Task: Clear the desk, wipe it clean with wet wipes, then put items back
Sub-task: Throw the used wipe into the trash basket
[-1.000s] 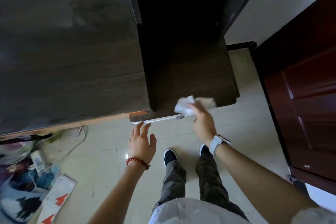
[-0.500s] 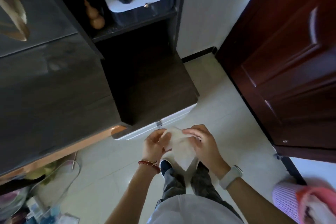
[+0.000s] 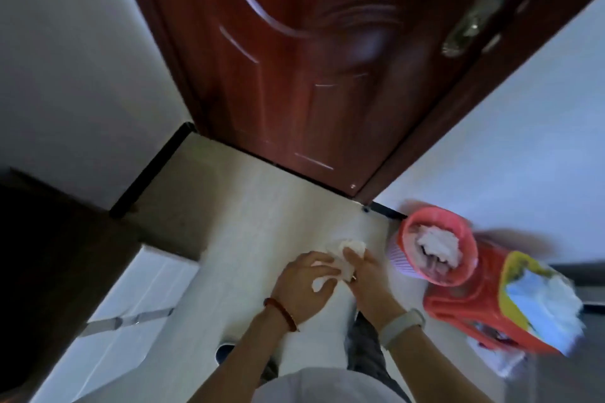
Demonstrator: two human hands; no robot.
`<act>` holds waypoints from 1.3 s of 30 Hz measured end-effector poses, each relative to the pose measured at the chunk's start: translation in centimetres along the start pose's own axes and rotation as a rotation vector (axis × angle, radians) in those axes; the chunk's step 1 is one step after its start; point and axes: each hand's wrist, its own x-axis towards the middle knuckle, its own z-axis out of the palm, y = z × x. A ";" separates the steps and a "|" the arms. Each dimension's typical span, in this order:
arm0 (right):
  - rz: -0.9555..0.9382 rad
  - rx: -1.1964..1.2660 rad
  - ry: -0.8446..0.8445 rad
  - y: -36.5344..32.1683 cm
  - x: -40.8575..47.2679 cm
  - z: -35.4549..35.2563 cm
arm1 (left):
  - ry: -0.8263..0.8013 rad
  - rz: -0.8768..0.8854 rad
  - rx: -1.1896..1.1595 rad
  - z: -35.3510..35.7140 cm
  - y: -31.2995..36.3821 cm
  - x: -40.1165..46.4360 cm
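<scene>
Two hands meet at lower centre of the frame over a pale tiled floor [image 3: 262,206], working a crumpled white wet wipe [image 3: 330,263] between them. The left hand [image 3: 302,285], a red bead bracelet [image 3: 281,314] on its wrist, curls its fingers [image 3: 322,267] round the lower part of the wipe; the right hand [image 3: 366,275], above a white wristband [image 3: 402,325], pinches the upper part, thumb pressed into the wad. Held bunched like this, the wipe looks spent and ready to be thrown away rather than refolded, though that is a judgement only.

Below the hands, grey trouser legs [image 3: 363,347] and one dark shoe [image 3: 226,352] show the person standing. Just right of the hands a pink wastebasket [image 3: 435,249], already heaped with white tissue, sits touching a red plastic stool [image 3: 471,301]; an opened yellow-and-blue pack of wipes [image 3: 540,298] lies on the stool, probably kept within reach for the next one. All of this is blurred.

At lower left, the dark desk [image 3: 49,255] edges into view beside a white unit [image 3: 131,304] with a metal latch; its top is out of sight, so how clean it is cannot be told. Beyond, a reddish-brown panelled door [image 3: 294,59] with a metal lever handle [image 3: 474,10] fills the upper frame between white walls [image 3: 65,59].
</scene>
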 end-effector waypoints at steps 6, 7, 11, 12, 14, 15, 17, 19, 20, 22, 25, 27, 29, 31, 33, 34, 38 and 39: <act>-0.130 -0.103 0.433 -2.8 6.3 -19.6 | -0.123 -0.104 0.228 11.4 7.3 10.3; -0.130 -0.123 0.485 -3.1 7.2 -22.4 | -0.161 -0.132 0.276 13.5 8.3 11.9; -0.164 -0.297 0.573 -4.7 11.0 -30.7 | -0.270 -0.152 0.419 20.5 11.8 17.5; -0.159 -0.348 0.574 -4.9 12.1 -32.3 | -0.293 -0.139 0.452 21.9 12.4 18.6; -0.117 -0.454 0.555 -4.6 14.8 -35.0 | -0.324 -0.112 0.519 24.0 13.1 20.5; -0.094 -0.486 0.543 -4.5 16.0 -36.2 | -0.338 -0.095 0.549 24.8 13.4 21.4; -0.089 -0.474 0.493 -4.7 18.6 -37.7 | -0.367 -0.067 0.590 26.0 13.6 23.3; -0.110 -0.427 0.390 -4.9 21.1 -38.6 | -0.397 -0.078 0.623 26.9 13.6 25.0; -0.100 -0.400 0.350 -5.0 22.2 -38.9 | -0.415 -0.091 0.643 27.3 13.5 25.8; -0.048 -0.359 0.342 -5.0 23.7 -39.6 | -0.460 -0.118 0.669 28.0 13.0 27.0; -0.001 -0.375 0.337 -4.9 23.7 -40.1 | -0.483 -0.133 0.678 28.6 13.0 28.2; 0.053 -0.445 0.318 -5.2 23.0 -39.8 | -0.445 -0.123 0.657 28.3 13.5 28.4; 0.062 -0.547 0.263 -5.7 21.6 -38.7 | -0.381 -0.124 0.614 27.3 14.1 28.2; 0.018 -0.617 0.202 -7.1 19.8 -36.9 | -0.303 -0.127 0.578 25.4 14.4 27.4; -0.089 -0.733 0.133 -9.1 17.8 -34.0 | -0.207 -0.154 0.535 22.6 14.6 26.0; -0.149 -0.801 0.090 -10.2 16.8 -32.3 | -0.150 -0.176 0.511 20.8 14.7 25.1; -0.421 -1.017 -0.170 -14.2 13.7 -23.1 | 0.148 -0.325 0.451 12.2 14.4 20.1; -0.503 -1.047 -0.261 -14.8 12.9 -20.4 | 0.233 -0.365 0.442 9.9 14.2 18.5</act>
